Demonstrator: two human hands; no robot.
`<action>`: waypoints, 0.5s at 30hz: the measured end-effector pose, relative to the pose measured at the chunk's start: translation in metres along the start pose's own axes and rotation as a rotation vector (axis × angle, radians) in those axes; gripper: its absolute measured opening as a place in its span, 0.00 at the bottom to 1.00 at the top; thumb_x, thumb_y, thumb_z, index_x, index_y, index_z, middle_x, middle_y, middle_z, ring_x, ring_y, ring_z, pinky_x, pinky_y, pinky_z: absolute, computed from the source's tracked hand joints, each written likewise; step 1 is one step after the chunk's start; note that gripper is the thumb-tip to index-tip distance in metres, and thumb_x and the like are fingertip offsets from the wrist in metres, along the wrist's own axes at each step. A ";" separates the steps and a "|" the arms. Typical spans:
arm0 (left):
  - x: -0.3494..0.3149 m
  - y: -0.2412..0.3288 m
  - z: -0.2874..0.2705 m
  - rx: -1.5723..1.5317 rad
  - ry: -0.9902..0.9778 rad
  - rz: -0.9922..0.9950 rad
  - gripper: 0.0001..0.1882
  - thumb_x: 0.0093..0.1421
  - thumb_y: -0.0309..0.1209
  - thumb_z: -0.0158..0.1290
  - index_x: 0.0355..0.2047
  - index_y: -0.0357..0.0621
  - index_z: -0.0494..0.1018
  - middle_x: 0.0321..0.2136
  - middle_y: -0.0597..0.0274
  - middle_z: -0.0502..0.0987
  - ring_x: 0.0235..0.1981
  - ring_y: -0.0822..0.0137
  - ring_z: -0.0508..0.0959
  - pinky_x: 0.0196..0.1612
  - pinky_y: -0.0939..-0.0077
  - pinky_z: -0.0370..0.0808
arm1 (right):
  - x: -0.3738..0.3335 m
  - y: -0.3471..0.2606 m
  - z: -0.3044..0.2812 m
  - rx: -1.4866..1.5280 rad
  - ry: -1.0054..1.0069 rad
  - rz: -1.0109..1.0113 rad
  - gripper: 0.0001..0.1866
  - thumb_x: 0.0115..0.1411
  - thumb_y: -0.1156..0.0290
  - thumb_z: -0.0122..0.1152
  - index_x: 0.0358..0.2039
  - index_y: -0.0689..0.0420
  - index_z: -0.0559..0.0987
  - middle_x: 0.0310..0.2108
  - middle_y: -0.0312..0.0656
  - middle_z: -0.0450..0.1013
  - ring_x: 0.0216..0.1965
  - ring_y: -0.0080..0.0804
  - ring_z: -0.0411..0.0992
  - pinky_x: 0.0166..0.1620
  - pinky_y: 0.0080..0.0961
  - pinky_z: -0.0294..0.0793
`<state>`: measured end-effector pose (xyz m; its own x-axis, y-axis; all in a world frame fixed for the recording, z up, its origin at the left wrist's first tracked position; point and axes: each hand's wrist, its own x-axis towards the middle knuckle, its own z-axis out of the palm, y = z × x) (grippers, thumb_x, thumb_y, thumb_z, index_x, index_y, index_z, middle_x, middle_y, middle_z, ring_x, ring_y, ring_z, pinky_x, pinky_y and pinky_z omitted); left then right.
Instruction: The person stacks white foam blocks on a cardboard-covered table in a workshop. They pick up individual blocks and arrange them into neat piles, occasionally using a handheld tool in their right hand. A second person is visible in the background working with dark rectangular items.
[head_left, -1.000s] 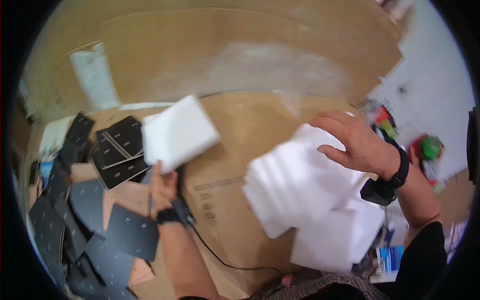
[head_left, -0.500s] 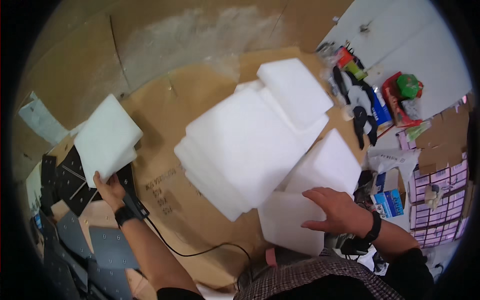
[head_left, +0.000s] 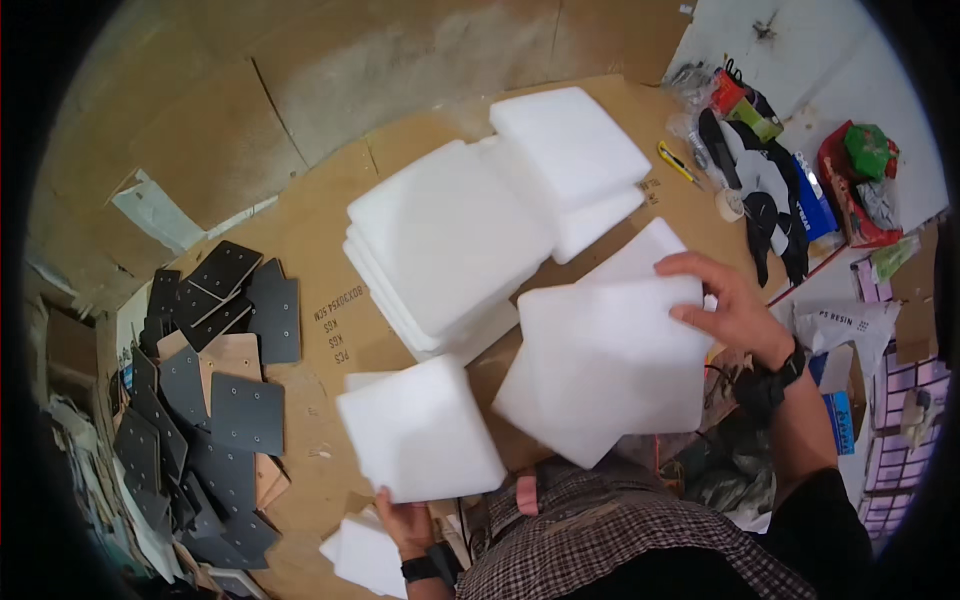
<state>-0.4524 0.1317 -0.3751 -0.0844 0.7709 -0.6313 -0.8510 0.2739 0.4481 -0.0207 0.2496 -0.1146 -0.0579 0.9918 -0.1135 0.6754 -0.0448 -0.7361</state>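
The left hand (head_left: 400, 518) is gripping the smaller foam block (head_left: 420, 430) at its near left corner, with the thumb showing at the edge. This white block is lying tilted near the near edge of the cardboard-covered bench (head_left: 310, 230). The right hand (head_left: 684, 288) is placing its thumb over the upper right corner of the larger foam block (head_left: 610, 360); whether its fingers are closing on the underside cannot be told. The larger block is overlapping another white piece, also near the near edge.

The foam stack (head_left: 450, 240) is standing beyond both blocks, towards the back edge. Dark plates (head_left: 247, 410) are lying along the left edge; a yellow cutter (head_left: 680, 163) is lying near the back right corner.

Step in hand, as judged: the 2 hands are handling and positioning loose foam blocks. The next move is probably calling for a secure corner grip on the right and level support on the left.
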 end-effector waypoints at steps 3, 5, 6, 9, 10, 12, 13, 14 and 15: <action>-0.014 -0.065 -0.007 0.072 0.057 -0.097 0.23 0.56 0.39 0.54 0.49 0.42 0.65 0.44 0.59 0.71 0.43 0.62 0.70 0.45 0.61 0.70 | -0.016 0.037 -0.044 0.263 0.072 0.044 0.20 0.52 0.75 0.62 0.47 0.58 0.72 0.41 0.34 0.72 0.41 0.21 0.69 0.44 0.20 0.69; -0.021 -0.088 -0.005 0.172 0.099 -0.101 0.23 0.55 0.38 0.55 0.48 0.43 0.65 0.41 0.60 0.70 0.39 0.63 0.70 0.41 0.62 0.70 | -0.024 0.061 -0.072 0.358 0.129 0.019 0.21 0.53 0.73 0.62 0.48 0.61 0.72 0.40 0.36 0.73 0.42 0.23 0.70 0.47 0.22 0.68; -0.021 -0.092 -0.004 0.176 0.098 -0.103 0.24 0.55 0.39 0.56 0.49 0.44 0.64 0.42 0.60 0.70 0.38 0.63 0.69 0.41 0.63 0.70 | -0.028 0.076 -0.086 0.461 0.126 -0.009 0.21 0.54 0.72 0.62 0.48 0.61 0.72 0.40 0.36 0.73 0.42 0.23 0.70 0.48 0.22 0.68; -0.033 -0.093 0.004 0.248 0.150 -0.028 0.29 0.54 0.40 0.57 0.53 0.48 0.60 0.44 0.61 0.67 0.37 0.62 0.69 0.41 0.64 0.69 | -0.023 0.111 -0.121 0.721 0.065 -0.078 0.21 0.54 0.70 0.61 0.49 0.61 0.71 0.41 0.37 0.73 0.42 0.24 0.70 0.47 0.21 0.69; -0.040 -0.092 0.011 0.316 0.191 0.069 0.31 0.54 0.41 0.57 0.55 0.50 0.58 0.46 0.61 0.66 0.38 0.61 0.68 0.41 0.64 0.69 | -0.016 0.124 -0.130 0.733 0.041 -0.068 0.22 0.54 0.70 0.61 0.49 0.61 0.71 0.41 0.38 0.73 0.42 0.24 0.71 0.47 0.22 0.69; -0.039 -0.088 0.012 0.469 0.299 0.180 0.36 0.54 0.42 0.58 0.59 0.54 0.53 0.50 0.61 0.63 0.40 0.60 0.68 0.42 0.62 0.68 | -0.001 0.156 -0.139 0.739 -0.010 -0.031 0.23 0.54 0.68 0.61 0.50 0.60 0.70 0.41 0.39 0.72 0.42 0.25 0.71 0.47 0.23 0.69; -0.028 -0.081 0.011 0.554 0.361 0.213 0.38 0.53 0.42 0.58 0.61 0.56 0.51 0.52 0.60 0.62 0.42 0.60 0.67 0.43 0.60 0.67 | 0.004 0.174 -0.138 0.682 -0.044 0.046 0.23 0.54 0.68 0.61 0.50 0.60 0.70 0.42 0.40 0.72 0.43 0.26 0.70 0.48 0.24 0.69; -0.021 -0.076 0.010 0.639 0.427 0.241 0.41 0.53 0.43 0.58 0.62 0.57 0.49 0.54 0.60 0.60 0.44 0.59 0.66 0.44 0.58 0.66 | 0.011 0.195 -0.135 0.621 -0.080 0.129 0.23 0.55 0.67 0.61 0.51 0.59 0.70 0.43 0.41 0.71 0.44 0.27 0.70 0.48 0.24 0.69; -0.018 -0.072 0.016 0.761 0.495 0.266 0.47 0.52 0.46 0.59 0.65 0.54 0.44 0.61 0.56 0.53 0.54 0.56 0.61 0.50 0.51 0.62 | 0.013 0.205 -0.134 0.558 -0.117 0.215 0.24 0.55 0.66 0.61 0.51 0.59 0.70 0.44 0.42 0.71 0.45 0.28 0.70 0.48 0.25 0.69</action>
<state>-0.3814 0.1070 -0.3860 -0.5857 0.5783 -0.5678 -0.2202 0.5607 0.7982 0.2158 0.2689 -0.1773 -0.0646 0.9355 -0.3474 0.1957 -0.3295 -0.9237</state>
